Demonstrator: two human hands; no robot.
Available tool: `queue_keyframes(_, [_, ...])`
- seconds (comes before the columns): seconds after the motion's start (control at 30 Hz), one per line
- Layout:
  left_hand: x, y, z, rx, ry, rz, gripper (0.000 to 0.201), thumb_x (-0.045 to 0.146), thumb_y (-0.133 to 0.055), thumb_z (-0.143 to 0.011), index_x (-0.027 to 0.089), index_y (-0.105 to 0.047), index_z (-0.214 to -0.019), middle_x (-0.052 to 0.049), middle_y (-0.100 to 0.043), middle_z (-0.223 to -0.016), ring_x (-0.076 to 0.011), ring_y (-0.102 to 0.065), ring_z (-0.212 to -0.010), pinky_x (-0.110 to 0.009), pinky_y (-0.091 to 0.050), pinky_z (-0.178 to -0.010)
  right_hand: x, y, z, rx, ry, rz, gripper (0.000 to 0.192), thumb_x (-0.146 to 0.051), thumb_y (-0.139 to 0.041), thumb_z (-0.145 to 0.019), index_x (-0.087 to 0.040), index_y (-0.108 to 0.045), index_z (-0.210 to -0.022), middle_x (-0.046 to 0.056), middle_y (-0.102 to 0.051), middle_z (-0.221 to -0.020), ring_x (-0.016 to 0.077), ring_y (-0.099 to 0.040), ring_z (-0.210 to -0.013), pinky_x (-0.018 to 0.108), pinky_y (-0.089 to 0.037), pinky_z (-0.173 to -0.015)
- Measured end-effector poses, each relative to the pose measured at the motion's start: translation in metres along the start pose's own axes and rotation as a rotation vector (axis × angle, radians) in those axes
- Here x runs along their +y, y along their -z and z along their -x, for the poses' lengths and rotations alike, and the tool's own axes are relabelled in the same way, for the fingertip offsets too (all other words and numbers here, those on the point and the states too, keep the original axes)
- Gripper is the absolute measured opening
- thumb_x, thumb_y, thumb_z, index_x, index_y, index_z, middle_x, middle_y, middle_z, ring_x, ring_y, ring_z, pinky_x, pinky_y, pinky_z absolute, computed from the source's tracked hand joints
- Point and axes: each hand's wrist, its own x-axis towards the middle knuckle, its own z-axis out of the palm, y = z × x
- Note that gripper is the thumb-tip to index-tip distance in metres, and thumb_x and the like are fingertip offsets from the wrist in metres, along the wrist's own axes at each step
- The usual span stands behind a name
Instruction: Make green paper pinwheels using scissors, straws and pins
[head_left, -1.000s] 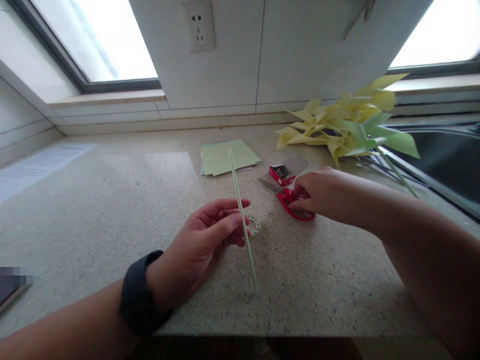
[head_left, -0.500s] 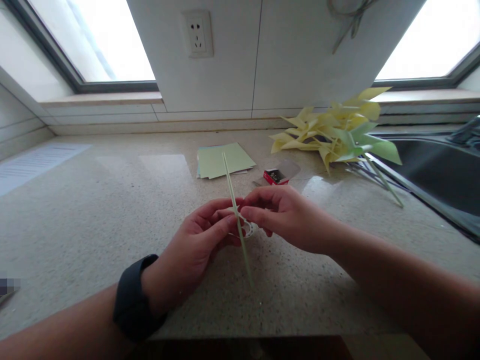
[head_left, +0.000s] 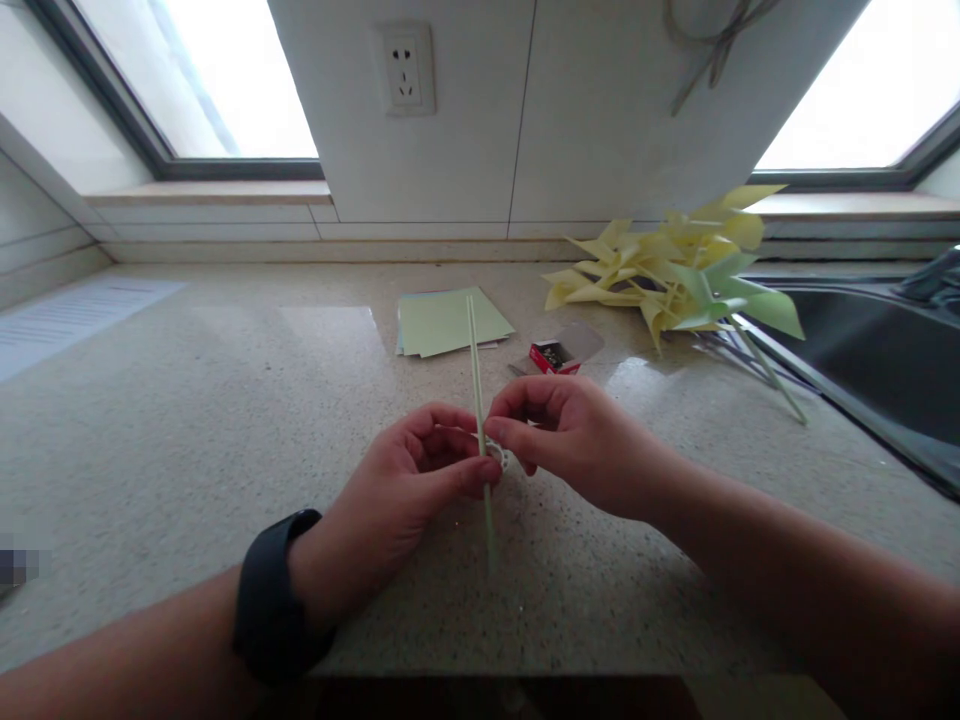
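In the head view, the left hand pinches a thin pale green paper stick between the thumb and the fingers, so the fingers are closed around it. The stick stands almost upright, a little tilted, and its lower end is near or on the speckled beige stone countertop. The right hand is just beside it, with its thumb and index finger pressed together at the stick, where a small piece of clear tape seems to be; the tape itself is too small to tell well. A small roll of transparent tape lies under the two hands and is mostly hidden. The left wrist carries a black wristband.

Behind the hands lie a stack of light green paper sheets and a small open red box of pins. Further to the right there is a pile of yellow and green paper pinwheels, beside a dark sink. A white wall socket is on the wall above.
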Motion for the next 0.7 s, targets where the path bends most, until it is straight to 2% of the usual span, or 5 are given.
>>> queue_keyframes(0.1, [0.0018,-0.0010,-0.0001,-0.004,-0.004,-0.012,0.023,0.024,-0.087,-0.076,0.016,-0.069,-0.088,-0.001,-0.075,-0.080,-0.0117,-0.067,-0.072,-0.022,-0.052,-0.071,0.0009,0.0002,-0.0006,-0.023,0.008,-0.029,0.017,-0.035,-0.067,-0.084,-0.018,-0.067,-0.083,-0.001,-0.064,-0.071,0.0115,-0.055,-0.061,0.026,-0.044,-0.056])
queue_keyframes(0.43, [0.0026,-0.0043,0.0006,0.020,0.008,0.037,0.016,0.023,-0.086,-0.076,0.016,-0.074,-0.082,-0.002,-0.077,-0.075,-0.0131,-0.069,-0.067,-0.024,-0.053,-0.067,0.0065,0.0011,-0.0042,-0.028,0.016,-0.073,0.017,-0.035,-0.070,-0.083,-0.018,-0.066,-0.081,-0.001,-0.063,-0.070,0.0113,-0.054,-0.062,0.026,-0.044,-0.057])
queue_keyframes(0.7, [0.0026,-0.0035,0.0017,-0.069,-0.001,0.060,0.005,0.022,-0.082,-0.081,0.018,-0.079,-0.081,-0.002,-0.078,-0.078,-0.0123,-0.069,-0.071,-0.023,-0.054,-0.071,0.0075,0.0021,-0.0050,-0.091,0.031,-0.154,0.015,-0.033,-0.071,-0.083,-0.018,-0.067,-0.083,-0.003,-0.062,-0.070,0.0104,-0.052,-0.062,0.025,-0.042,-0.058])
